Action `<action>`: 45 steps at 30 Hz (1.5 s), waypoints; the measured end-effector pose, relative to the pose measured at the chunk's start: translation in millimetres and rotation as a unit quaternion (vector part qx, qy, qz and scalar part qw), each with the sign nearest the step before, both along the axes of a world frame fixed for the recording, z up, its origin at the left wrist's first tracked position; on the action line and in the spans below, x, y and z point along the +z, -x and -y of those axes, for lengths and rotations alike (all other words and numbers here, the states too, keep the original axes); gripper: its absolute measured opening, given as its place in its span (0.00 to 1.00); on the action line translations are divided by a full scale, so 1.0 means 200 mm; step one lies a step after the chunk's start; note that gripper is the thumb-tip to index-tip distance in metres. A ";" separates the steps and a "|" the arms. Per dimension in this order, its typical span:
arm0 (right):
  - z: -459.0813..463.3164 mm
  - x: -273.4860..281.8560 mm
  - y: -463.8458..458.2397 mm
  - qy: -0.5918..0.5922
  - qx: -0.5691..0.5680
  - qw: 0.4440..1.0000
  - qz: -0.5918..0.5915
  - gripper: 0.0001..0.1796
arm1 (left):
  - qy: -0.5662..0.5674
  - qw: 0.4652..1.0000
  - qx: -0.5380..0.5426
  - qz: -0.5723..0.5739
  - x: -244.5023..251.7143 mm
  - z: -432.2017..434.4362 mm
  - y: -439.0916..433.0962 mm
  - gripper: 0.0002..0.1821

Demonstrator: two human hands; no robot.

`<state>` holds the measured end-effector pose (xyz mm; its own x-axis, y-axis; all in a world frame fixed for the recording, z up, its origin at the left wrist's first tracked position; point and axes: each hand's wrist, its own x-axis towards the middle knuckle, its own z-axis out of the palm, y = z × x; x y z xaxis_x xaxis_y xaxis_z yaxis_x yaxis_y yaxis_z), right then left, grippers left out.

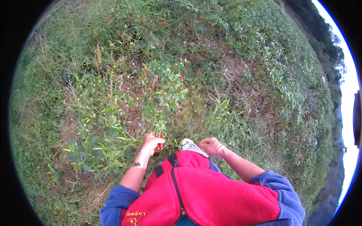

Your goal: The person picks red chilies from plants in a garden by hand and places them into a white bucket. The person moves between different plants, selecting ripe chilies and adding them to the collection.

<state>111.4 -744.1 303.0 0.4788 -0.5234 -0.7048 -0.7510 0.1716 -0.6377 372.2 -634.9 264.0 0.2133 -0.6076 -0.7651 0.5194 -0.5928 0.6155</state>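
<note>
Several red chili peppers (160,143) are bunched in my left hand (152,142), which is closed around them beside the green stems of a chili plant. My right hand (209,145), with a pale band at its wrist, is held to the right with thumb and fingers drawn together near a thin green sprig; whether it grips the sprig is too small to tell. Between the hands shows a pale patterned shoe or trouser leg (189,144). Just ahead stands a leafy chili plant (167,99) with a few red peppers.
Chili plants with green pods (99,148) spread at the left. Long grass (240,135) grows at the right, and denser chili bushes (282,70) with red fruit lie beyond. Short wooden stakes (111,86) stand among the plants ahead. Bare soil (233,65) shows farther off.
</note>
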 end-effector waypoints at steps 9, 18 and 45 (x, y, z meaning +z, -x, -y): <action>0.18 0.13 0.00 -0.101 -0.068 0.992 -0.015 0.20 | 0.000 1.000 0.012 -0.009 -0.02 -0.01 0.02 0.10; 1.13 -0.17 -0.39 -0.082 -0.195 0.967 0.138 0.07 | -0.051 0.993 0.103 0.010 -0.08 0.05 0.02 0.12; 2.13 -1.78 -0.64 0.120 -0.013 0.973 -0.196 0.24 | -0.322 0.946 0.011 -0.036 -0.13 0.37 0.30 0.07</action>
